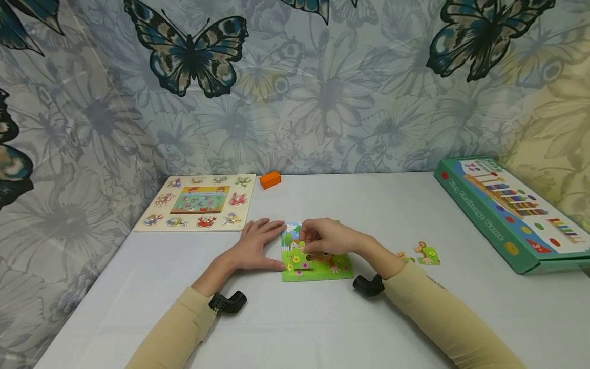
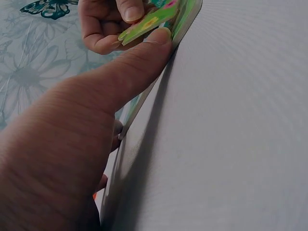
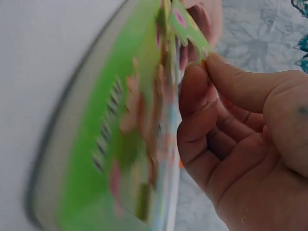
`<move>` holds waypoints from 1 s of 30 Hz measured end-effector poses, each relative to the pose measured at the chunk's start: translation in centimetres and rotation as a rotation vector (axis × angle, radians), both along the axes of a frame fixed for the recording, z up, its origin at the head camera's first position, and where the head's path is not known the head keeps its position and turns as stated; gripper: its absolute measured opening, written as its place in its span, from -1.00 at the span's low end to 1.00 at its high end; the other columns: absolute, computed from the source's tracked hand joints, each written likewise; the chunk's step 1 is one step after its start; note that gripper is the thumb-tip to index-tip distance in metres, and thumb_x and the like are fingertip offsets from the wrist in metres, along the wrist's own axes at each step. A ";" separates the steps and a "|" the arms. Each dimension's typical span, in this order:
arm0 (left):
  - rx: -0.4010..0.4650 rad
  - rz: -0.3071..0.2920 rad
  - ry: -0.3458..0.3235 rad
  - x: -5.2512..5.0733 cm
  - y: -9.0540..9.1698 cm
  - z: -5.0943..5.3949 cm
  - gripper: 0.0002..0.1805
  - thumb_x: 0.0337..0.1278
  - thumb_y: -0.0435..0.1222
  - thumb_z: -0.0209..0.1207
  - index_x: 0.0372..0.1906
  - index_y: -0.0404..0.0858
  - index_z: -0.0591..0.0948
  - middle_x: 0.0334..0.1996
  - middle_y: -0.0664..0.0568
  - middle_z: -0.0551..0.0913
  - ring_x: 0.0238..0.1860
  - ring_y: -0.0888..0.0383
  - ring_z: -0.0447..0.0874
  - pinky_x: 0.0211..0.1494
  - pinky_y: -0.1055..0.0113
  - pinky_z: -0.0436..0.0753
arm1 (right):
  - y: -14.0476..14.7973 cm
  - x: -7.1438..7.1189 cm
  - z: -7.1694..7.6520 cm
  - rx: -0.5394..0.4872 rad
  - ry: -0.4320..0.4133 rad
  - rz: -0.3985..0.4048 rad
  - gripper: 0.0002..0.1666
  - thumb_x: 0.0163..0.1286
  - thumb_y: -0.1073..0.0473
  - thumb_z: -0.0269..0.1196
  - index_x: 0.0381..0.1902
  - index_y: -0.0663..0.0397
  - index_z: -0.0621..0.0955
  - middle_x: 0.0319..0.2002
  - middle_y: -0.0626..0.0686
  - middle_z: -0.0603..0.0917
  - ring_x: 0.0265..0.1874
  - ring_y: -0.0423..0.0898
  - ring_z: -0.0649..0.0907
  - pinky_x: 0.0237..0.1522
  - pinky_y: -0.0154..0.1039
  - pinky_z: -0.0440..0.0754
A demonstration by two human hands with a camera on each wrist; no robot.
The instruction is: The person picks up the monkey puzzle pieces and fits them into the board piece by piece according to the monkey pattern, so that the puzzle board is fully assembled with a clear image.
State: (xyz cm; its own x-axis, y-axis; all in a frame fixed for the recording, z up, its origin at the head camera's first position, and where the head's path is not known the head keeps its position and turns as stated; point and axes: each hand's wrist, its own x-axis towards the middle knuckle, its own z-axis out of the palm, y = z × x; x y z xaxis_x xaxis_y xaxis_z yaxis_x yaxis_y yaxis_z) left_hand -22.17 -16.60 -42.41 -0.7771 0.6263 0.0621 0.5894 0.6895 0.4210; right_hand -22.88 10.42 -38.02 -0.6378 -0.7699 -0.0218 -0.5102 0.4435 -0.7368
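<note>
A small green puzzle board [image 1: 318, 275] with flowers and a brown animal figure lies on the white table. My left hand [image 1: 258, 246] rests at its left edge, fingers spread, and the thumb [image 2: 139, 60] presses along the side in the left wrist view. Above the board's left part, my right hand [image 1: 331, 237] pinches a green puzzle piece [image 3: 190, 31] between thumb and index finger. That piece [image 2: 149, 21] is tilted over the board near the left thumb. To the right lies another loose puzzle piece [image 1: 428, 254], with one more partly hidden by the right wrist.
A cream picture board [image 1: 149, 224] with sea animals lies at the back left. An orange block [image 1: 270, 179] sits by the wall at the back. On the right stands a green game box [image 1: 479, 220]. Butterfly-patterned cloth [image 1: 322, 102] covers the walls.
</note>
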 end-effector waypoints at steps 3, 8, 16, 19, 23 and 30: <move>0.005 -0.003 0.009 0.0 0.0 0.0 0.08 -0.05 0.20 0.43 0.54 -0.18 0.31 0.53 -0.01 0.23 0.53 -0.20 -0.04 0.45 -0.32 -0.19 | -0.4 0.1 -0.2 0.006 -0.012 0.007 -0.84 0.43 0.25 0.32 -0.12 0.18 0.57 -0.41 -0.09 0.59 -0.49 -0.19 0.52 -0.36 -0.30 0.54; 0.009 -0.006 0.017 -0.2 0.0 0.0 0.08 -0.05 0.20 0.43 0.54 -0.18 0.31 0.53 -0.02 0.24 0.53 -0.20 -0.03 0.44 -0.33 -0.18 | -1.0 0.3 -0.4 0.025 -0.002 0.004 -0.85 0.42 0.25 0.33 -0.13 0.14 0.57 -0.44 -0.11 0.59 -0.56 -0.22 0.52 -0.43 -0.33 0.52; 0.015 -0.007 0.019 0.0 0.0 0.1 0.07 -0.05 0.19 0.44 0.53 -0.20 0.33 0.52 -0.03 0.26 0.52 -0.21 -0.01 0.44 -0.33 -0.18 | -1.7 1.0 -0.7 0.052 0.068 0.011 -0.84 0.42 0.24 0.33 -0.12 0.16 0.58 -0.45 -0.13 0.57 -0.54 -0.26 0.56 -0.33 -0.32 0.55; 0.020 -0.007 0.020 0.1 -0.1 0.1 0.07 -0.06 0.19 0.45 0.53 -0.21 0.33 0.51 -0.03 0.26 0.52 -0.21 -0.01 0.44 -0.33 -0.17 | -1.9 1.1 -0.8 0.065 0.075 0.014 -0.83 0.41 0.25 0.34 -0.12 0.16 0.58 -0.45 -0.13 0.57 -0.55 -0.26 0.56 -0.32 -0.31 0.56; 0.018 -0.010 0.024 0.0 -0.1 -0.1 0.07 -0.06 0.19 0.45 0.53 -0.20 0.33 0.51 -0.02 0.26 0.52 -0.21 -0.01 0.44 -0.33 -0.17 | -2.1 1.3 -1.0 0.088 0.077 0.023 -0.80 0.39 0.24 0.37 -0.12 0.15 0.58 -0.45 -0.13 0.57 -0.55 -0.26 0.57 -0.30 -0.29 0.57; 0.015 -0.011 0.032 -0.1 -0.2 -0.3 0.07 -0.06 0.19 0.45 0.53 -0.19 0.33 0.52 -0.02 0.25 0.53 -0.21 -0.01 0.45 -0.33 -0.18 | -2.1 1.5 -0.9 0.108 0.144 0.057 -0.80 0.32 0.19 0.44 -0.21 0.09 0.62 -0.39 -0.16 0.57 -0.43 -0.26 0.53 -0.29 -0.29 0.55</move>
State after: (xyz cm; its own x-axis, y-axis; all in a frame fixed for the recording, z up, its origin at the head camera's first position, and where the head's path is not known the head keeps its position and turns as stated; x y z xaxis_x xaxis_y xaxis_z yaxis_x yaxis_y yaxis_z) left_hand -22.29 -16.77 -42.70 -0.7677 0.6335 0.0962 0.6101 0.6768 0.4120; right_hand -21.34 8.29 -38.91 -0.5959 -0.8028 -0.0179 -0.6334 0.4837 -0.6040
